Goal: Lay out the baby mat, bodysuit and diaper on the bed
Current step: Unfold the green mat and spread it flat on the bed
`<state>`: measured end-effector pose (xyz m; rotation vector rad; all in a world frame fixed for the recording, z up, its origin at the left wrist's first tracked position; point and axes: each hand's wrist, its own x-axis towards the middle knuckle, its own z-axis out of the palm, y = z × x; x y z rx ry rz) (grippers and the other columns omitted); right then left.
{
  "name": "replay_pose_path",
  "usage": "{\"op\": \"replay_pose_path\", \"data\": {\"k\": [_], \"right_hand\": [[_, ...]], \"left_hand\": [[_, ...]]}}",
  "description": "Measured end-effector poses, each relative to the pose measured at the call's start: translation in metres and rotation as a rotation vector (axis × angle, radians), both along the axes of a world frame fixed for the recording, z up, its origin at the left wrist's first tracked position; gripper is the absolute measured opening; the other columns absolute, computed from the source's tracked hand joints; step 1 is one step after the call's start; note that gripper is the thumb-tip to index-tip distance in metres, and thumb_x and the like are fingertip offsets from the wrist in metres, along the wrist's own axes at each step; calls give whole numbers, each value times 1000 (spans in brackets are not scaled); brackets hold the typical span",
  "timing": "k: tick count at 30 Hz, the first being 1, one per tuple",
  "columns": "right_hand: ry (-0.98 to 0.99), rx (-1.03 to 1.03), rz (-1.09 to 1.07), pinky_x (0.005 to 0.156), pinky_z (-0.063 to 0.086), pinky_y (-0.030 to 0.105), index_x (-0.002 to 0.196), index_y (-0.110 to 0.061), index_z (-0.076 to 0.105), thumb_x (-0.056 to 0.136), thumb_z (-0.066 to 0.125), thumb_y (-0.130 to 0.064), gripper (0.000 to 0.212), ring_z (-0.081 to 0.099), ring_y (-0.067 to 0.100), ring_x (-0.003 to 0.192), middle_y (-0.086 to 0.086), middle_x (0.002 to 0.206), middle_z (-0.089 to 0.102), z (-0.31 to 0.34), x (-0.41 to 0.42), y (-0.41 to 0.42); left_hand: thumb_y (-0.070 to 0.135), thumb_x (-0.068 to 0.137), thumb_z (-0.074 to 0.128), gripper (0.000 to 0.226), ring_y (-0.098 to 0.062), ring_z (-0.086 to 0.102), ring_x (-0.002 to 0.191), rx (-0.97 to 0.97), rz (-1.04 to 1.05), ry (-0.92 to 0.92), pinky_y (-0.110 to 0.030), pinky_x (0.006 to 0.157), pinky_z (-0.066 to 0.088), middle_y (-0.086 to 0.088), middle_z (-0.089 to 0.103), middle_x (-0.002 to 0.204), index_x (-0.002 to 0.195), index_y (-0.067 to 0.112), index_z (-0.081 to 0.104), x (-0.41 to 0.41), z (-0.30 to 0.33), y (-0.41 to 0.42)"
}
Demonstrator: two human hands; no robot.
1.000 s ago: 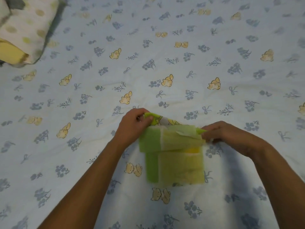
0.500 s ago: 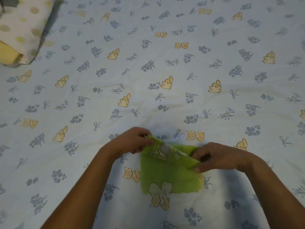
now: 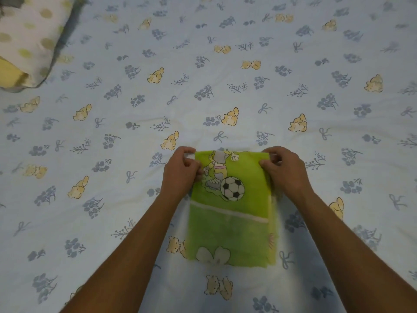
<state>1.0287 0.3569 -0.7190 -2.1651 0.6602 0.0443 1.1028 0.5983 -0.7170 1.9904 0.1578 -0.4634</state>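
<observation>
Green, thin printed baby mat with a football picture [image 3: 232, 213] hangs limp over the flower-patterned bed sheet [image 3: 225, 86], partly folded. Left hand [image 3: 180, 172] and right hand [image 3: 285, 171] pinch its upper corners. It looks light and floppy; the corners seem the best hold.

I have just the one view, from the head camera, wide-angle, looking forward and steeply down onto the bed [image 3: 293, 53]. It sits close above my forearms, which enter from the bottom edge. A pillow [image 3: 29, 37] marks the far left corner; the sheet fills the frame.
</observation>
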Motion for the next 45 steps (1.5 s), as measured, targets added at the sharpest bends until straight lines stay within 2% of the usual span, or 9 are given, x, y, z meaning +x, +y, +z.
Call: {"op": "replay_pose_path", "data": {"k": [4,11,19,25,29,31,35,41,45], "right_hand": [[-70,-64,128,68,43,14,112,-33,59,79,75,-31,37,55,-2,86,-14,102,53,10,-53,3],[149,-10,710,89,36,15,108,-39,67,55,84,-47,56,38,1,108,-21,118,47,2,-148,37],[-33,-166,598,87,45,25,93,-22,76,75,80,-20,18,59,19,103,-4,108,66,2,-152,46],[54,119,276,62,42,9,97,-52,64,78,69,-51,21,56,-5,80,-29,86,62,29,-129,39],[208,92,441,62,40,14,106,-51,64,72,73,-53,35,58,-4,71,-27,93,67,39,-95,29],[126,13,328,55,44,25,76,-35,68,82,70,-37,7,55,2,54,-8,72,69,36,-71,20],[67,126,-4,42,47,27,60,-18,56,87,63,-30,30,53,9,35,-1,44,59,29,-10,-3],[-54,-15,5,53,42,28,72,-7,63,85,58,-20,19,58,19,57,5,62,66,22,73,-4],[-90,-68,114,62,38,26,95,-20,61,88,53,-9,16,58,20,87,1,96,64,18,104,0]], "left_hand": [[16,85,71,30,-6,59,79,208,-345,-346,-16,66,51,10,60,88,109,31,61,-43,9,31],[54,56,82,60,-4,44,110,297,-950,-205,-19,93,40,16,54,115,111,33,69,-132,5,89],[16,90,70,5,1,58,77,300,-650,-292,-20,70,49,8,65,85,92,20,72,-136,6,93],[27,103,47,13,-12,62,42,57,-369,-78,-22,45,50,-3,70,63,92,31,54,-109,35,59],[24,102,47,17,-19,72,57,-39,-303,-115,-35,52,60,-1,71,69,91,34,54,-65,47,28],[22,102,49,14,-17,74,66,-78,-287,-155,-38,58,62,3,70,69,93,31,55,-41,48,14],[20,101,51,10,-12,73,67,-67,-229,-281,-27,62,58,10,64,62,93,22,57,12,39,-10],[19,97,52,7,-5,53,72,72,-175,-469,-24,63,41,6,59,83,96,15,57,65,21,-42],[8,98,46,9,-7,49,115,69,-257,-556,-30,95,43,-6,60,123,101,9,54,86,18,-53]]}}
